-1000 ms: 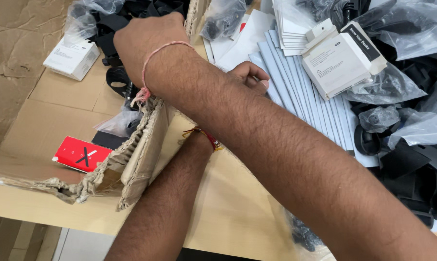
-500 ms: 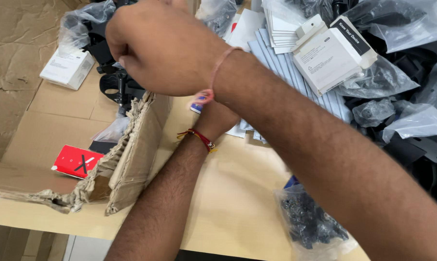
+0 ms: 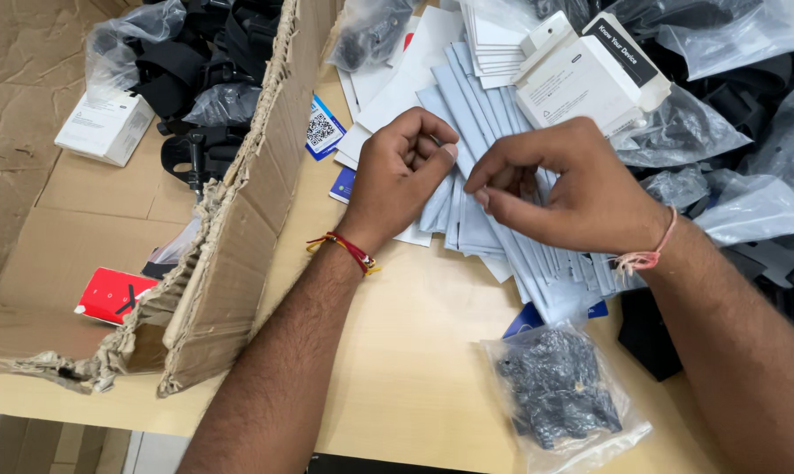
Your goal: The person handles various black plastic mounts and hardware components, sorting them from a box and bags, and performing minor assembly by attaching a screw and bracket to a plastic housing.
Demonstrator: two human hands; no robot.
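Both hands worked over a fanned row of pale blue-grey leaflets [image 3: 493, 189] that lay on the tan table [image 3: 397, 351], right of the torn cardboard box [image 3: 230, 254]. The step in hand looked like the picking of one sheet from the fan. The left hand [image 3: 397, 175] was curled, its thumb and fingertips drawn together at the upper edge of a leaflet; whether they actually pinched the paper could not be told. The right hand [image 3: 572, 189] hovered just beside it, thumb and forefinger pinched together at the top of a leaflet, though the sheet between them was hidden by the fingers.

The next move seemed to call for a light peel of a single sheet, with a careful lift so that the neighbours did not drag along, since they overlapped closely.

The leaflets looked thin, flat and smooth, long and narrow, spread slantwise like a hand of cards, with white papers [image 3: 388, 96] under their upper ends. A white carton [image 3: 581, 83] rested on the far end of the fan. A clear bag of black parts [image 3: 559, 395] lay near the table's front edge, and more bagged black parts [image 3: 722, 132] crowded the right side.
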